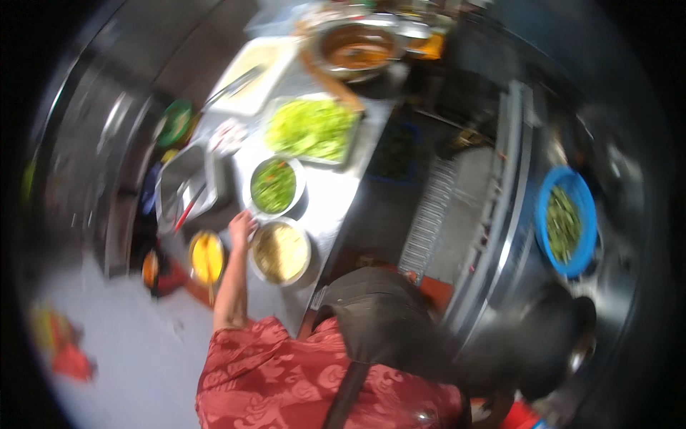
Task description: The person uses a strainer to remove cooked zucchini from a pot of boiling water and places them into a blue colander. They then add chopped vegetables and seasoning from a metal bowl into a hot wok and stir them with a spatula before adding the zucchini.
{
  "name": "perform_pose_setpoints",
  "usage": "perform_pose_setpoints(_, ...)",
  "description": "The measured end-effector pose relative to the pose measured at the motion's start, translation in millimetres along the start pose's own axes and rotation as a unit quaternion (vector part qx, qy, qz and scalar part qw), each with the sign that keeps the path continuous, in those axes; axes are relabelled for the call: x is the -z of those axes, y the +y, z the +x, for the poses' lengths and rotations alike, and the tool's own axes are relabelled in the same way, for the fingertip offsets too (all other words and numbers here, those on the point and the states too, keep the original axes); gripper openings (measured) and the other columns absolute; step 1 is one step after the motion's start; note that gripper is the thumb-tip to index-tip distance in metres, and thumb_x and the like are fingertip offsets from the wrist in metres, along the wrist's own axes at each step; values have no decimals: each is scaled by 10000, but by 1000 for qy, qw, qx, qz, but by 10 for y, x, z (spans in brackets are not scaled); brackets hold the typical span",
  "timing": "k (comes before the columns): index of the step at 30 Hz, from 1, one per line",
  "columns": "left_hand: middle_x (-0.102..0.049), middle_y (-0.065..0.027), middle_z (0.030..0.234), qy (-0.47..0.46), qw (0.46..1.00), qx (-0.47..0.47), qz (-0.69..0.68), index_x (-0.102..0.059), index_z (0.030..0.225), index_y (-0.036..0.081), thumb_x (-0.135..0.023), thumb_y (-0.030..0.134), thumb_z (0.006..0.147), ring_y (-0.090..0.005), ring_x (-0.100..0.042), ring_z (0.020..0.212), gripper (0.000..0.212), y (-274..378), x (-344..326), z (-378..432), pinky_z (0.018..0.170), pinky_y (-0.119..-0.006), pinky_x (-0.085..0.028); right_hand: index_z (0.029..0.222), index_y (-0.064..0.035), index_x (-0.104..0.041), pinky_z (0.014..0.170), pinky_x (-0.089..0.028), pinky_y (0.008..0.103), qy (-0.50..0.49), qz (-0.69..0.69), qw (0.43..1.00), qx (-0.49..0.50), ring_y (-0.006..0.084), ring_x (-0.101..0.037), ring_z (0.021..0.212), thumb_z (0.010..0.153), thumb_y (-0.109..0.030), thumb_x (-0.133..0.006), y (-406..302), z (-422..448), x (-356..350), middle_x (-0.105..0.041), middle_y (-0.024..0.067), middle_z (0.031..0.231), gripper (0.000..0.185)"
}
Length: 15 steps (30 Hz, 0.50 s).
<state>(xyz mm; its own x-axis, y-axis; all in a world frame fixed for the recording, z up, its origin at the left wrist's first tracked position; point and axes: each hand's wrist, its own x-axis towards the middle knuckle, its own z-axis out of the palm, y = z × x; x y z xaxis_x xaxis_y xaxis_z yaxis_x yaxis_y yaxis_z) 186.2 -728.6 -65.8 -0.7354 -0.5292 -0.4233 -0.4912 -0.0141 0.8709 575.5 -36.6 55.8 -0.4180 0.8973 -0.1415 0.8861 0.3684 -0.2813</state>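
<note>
My left hand reaches out over the steel counter. Its fingers meet the rims of two round containers, and blur hides whether they grip either one. The farther, a white bowl, holds chopped greens with a few orange-red bits. Nearer to me, a round container holds a pale yellow food. Left of my forearm stands a small bowl of yellow-orange liquid with a utensil handle across it. My right hand is out of view; a dark blurred shape covers the lower right.
Beyond lie a tray of cut lettuce, a white tray with tongs, and a metal pot of reddish-brown liquid. A metal bin sits left. Across the grated floor gap, a blue basin holds green vegetables.
</note>
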Motion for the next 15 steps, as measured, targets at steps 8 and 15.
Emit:
perform_pose_setpoints(8,-525,14,712,-107,991,-76,-25,-564,840,55,-532,193,811,-83,-470,596,144,3,36,336,455,-182,-335,1009,-9,-498,605,-405,413,70,97,971,-206,332,-518,708,732,-134,-529,44,-877,430,-530,195,788,305)
perform_pose_setpoints(15,-516,-39,800,-74,976,-199,43,-522,994,16,-517,169,820,-97,-478,661,232,307,-207,-72,494,-189,-365,881,-27,-522,592,-412,440,1,-50,964,-260,330,-550,697,738,-106,-516,-39,-1294,807,-547,165,729,163)
